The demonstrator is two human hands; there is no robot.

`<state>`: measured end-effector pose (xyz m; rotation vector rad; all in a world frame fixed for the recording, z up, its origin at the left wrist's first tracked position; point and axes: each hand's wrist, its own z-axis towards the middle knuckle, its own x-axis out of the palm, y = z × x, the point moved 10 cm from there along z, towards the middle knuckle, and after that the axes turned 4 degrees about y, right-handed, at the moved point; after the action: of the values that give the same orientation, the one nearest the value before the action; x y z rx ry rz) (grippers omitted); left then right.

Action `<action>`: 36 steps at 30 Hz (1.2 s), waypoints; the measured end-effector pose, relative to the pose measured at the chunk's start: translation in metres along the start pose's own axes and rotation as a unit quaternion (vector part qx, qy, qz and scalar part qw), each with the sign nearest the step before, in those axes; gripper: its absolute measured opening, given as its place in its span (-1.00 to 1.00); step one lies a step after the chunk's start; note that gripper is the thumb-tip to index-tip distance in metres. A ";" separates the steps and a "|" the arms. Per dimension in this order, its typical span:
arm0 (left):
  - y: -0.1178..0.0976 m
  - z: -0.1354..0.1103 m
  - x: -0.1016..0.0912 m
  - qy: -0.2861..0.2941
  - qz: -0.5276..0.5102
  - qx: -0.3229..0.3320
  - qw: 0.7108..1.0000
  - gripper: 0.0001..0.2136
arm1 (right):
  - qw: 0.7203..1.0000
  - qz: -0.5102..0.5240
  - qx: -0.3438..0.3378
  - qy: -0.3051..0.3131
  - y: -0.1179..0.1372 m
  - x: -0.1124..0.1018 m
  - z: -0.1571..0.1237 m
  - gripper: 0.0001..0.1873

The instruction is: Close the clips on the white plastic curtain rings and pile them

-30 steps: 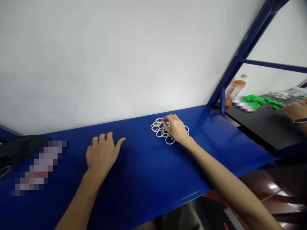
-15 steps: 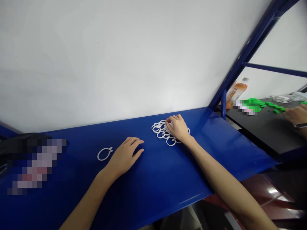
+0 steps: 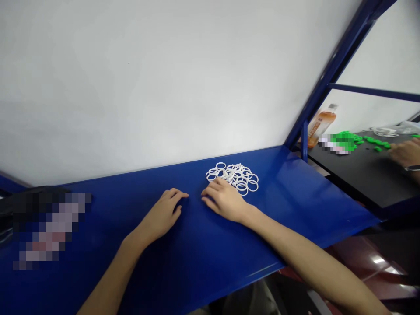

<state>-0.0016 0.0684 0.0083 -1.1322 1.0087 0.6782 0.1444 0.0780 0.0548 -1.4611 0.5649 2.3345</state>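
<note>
White plastic rings (image 3: pixel 252 181) lie in a loose, overlapping pile toward the back of the blue table. My right hand (image 3: pixel 223 199) is palm down at the pile's front left edge, covering part of it. Its fingers are bent, with the thumb close to the fingertips; anything beneath them is hidden. Further left, my left hand (image 3: pixel 166 210) hovers over or rests on the table, fingers stretched and thumb apart, with nothing visible in it. A gap of bare blue surface separates the two hands.
The blue table (image 3: pixel 210 258) meets a white wall (image 3: pixel 164 87). Dark material (image 3: pixel 39 192) lies at far left beside a blurred-out patch. Past the blue frame post (image 3: pixel 305 140), a black table (image 3: pixel 361 175) holds a bottle (image 3: pixel 323 124), green pieces (image 3: pixel 346 140) and another person's hand (image 3: pixel 407 153).
My right hand has moved left and nearer from over the pile. My left hand has shifted slightly left. The lone ring beside my left hand is no longer visible.
</note>
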 end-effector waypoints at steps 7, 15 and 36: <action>-0.022 -0.001 -0.024 -0.034 -0.110 0.007 0.993 -0.70 | 0.993 0.048 -0.053 0.091 0.026 0.024 -0.002 -0.78; -0.021 0.003 -0.006 -0.006 0.019 0.040 0.999 -0.80 | 0.994 0.042 -0.045 0.089 0.020 0.022 -0.001 -0.80; -0.012 0.004 -0.008 -0.099 -0.398 -0.073 0.909 -0.73 | 0.977 0.210 0.042 -0.008 0.004 0.008 -0.006 -0.83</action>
<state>0.0063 0.0688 0.0204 -1.4365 0.2596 0.1930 0.1437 0.0721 0.0457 -1.3904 1.0433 2.5888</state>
